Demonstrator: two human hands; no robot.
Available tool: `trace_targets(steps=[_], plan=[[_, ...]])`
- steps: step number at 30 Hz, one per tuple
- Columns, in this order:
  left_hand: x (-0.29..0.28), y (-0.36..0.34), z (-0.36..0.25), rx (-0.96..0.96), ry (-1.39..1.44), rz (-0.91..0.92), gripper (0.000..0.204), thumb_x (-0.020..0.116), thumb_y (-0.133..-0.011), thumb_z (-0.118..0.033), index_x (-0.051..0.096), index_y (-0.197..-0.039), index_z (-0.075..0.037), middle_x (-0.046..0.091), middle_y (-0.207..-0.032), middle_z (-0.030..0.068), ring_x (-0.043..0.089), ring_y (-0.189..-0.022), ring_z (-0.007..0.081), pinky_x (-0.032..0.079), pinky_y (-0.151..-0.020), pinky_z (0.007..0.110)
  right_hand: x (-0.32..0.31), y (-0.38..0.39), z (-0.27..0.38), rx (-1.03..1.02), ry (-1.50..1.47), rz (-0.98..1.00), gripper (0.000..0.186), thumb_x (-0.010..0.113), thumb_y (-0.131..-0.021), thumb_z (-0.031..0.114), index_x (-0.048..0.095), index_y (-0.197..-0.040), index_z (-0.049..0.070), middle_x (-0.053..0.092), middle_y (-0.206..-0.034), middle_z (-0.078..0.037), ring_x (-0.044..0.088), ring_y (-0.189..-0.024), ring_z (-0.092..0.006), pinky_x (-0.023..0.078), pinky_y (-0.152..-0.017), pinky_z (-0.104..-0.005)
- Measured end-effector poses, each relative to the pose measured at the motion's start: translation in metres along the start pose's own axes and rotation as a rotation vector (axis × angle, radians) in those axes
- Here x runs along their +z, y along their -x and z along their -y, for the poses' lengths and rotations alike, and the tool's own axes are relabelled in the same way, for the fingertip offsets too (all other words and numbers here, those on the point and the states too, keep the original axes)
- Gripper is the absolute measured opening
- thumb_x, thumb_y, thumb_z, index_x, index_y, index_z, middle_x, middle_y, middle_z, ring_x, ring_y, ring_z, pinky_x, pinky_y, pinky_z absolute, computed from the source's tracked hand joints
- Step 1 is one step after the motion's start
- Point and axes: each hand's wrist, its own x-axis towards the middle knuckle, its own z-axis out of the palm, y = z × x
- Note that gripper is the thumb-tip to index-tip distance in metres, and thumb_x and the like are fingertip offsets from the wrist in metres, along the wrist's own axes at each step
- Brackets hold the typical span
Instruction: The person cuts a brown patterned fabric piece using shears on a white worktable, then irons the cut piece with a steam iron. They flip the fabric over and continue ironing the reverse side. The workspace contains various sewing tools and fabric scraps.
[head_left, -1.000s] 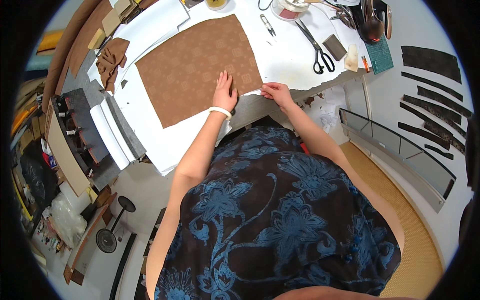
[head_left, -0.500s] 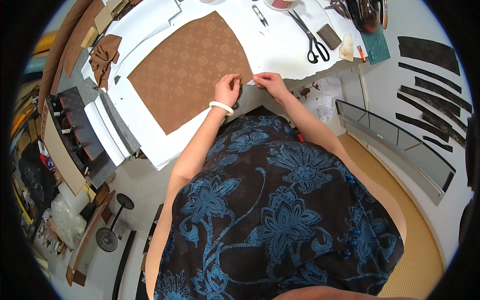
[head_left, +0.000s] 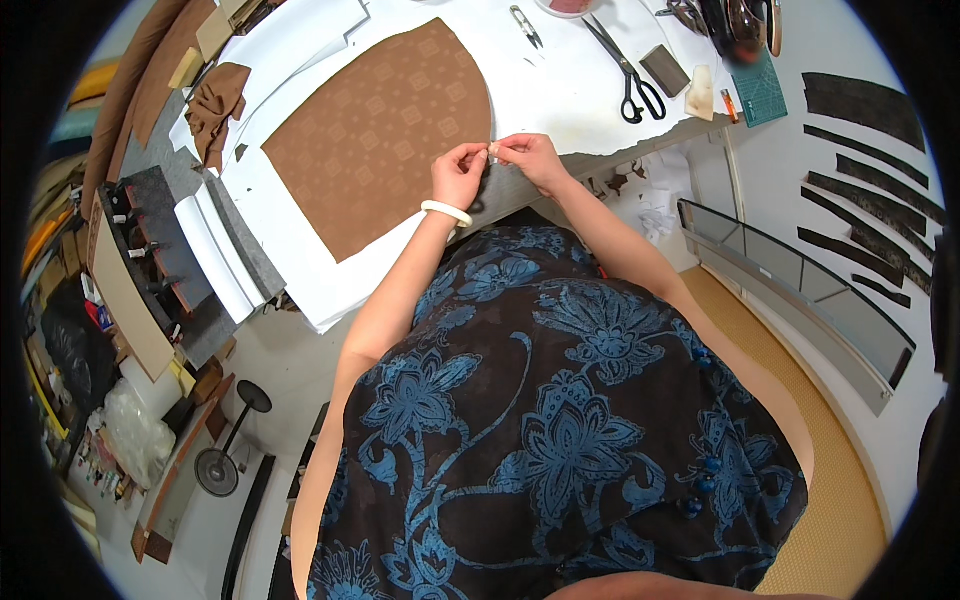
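A piece of brown patterned fabric lies on white paper. At its lower right corner my left hand, wearing a white bangle, and my right hand meet, both with fingertips pinched on the fabric's edge; the fine detail between them is too small to make out. Farther up and right are black scissors, small thread snips, a grey block and a cream piece.
A crumpled brown scrap and a white roll are at left. An orange lighter and green cutting mat sit at the table's right end. Black strips hang on the wall beside a glass panel.
My left hand has left its flat position on the fabric, closed, and moved right to meet my right hand at the corner. My right hand has shifted up and left.
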Motion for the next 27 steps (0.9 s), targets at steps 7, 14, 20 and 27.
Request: trace_targets(steps=[7, 14, 20, 27], plan=[[-0.007, 0.001, 0.003, 0.041, 0.128, 0.023, 0.018, 0.071, -0.096, -0.003, 0.072, -0.112, 0.004, 0.075, -0.096, 0.0073, 0.069, -0.082, 0.0113, 0.059, -0.078, 0.026, 0.004, -0.005, 0.003, -0.024, 0.042, 0.027, 0.021, 0.081, -0.092, 0.016, 0.078, -0.101, -0.002, 0.075, -0.088, -0.005, 0.067, -0.079, -0.0115, 0.056, -0.075, -0.0261], [-0.012, -0.001, 0.0, -0.075, 0.194, -0.003, 0.015, 0.071, -0.098, -0.006, 0.072, -0.108, 0.003, 0.073, -0.092, 0.0048, 0.067, -0.078, 0.0084, 0.058, -0.071, 0.024, 0.009, -0.005, 0.007, -0.005, 0.027, 0.048, 0.02, 0.08, -0.093, 0.018, 0.078, -0.101, -0.001, 0.074, -0.087, -0.004, 0.066, -0.077, -0.0102, 0.055, -0.073, -0.0254], [-0.017, -0.004, -0.008, -0.333, 0.629, -0.035, 0.009, 0.068, -0.098, -0.007, 0.07, -0.104, -0.001, 0.07, -0.092, 0.0046, 0.066, -0.079, 0.0124, 0.058, -0.077, 0.028, 0.007, -0.007, 0.003, -0.012, -0.074, 0.071, 0.019, 0.077, -0.096, 0.02, 0.074, -0.101, 0.002, 0.071, -0.089, -0.001, 0.064, -0.079, -0.0091, 0.053, -0.076, -0.0249], [-0.039, -0.016, 0.005, -0.375, 0.815, -0.029, 0.007, 0.065, -0.096, -0.01, 0.066, -0.1, -0.004, 0.069, -0.1, 0.0062, 0.064, -0.101, 0.0195, 0.05, -0.1, 0.037, 0.001, 0.0, 0.013, 0.034, -0.112, 0.058, 0.013, 0.071, -0.099, 0.019, 0.071, -0.103, 0.006, 0.068, -0.093, 0.0, 0.064, -0.087, -0.0095, 0.053, -0.083, -0.0264]])
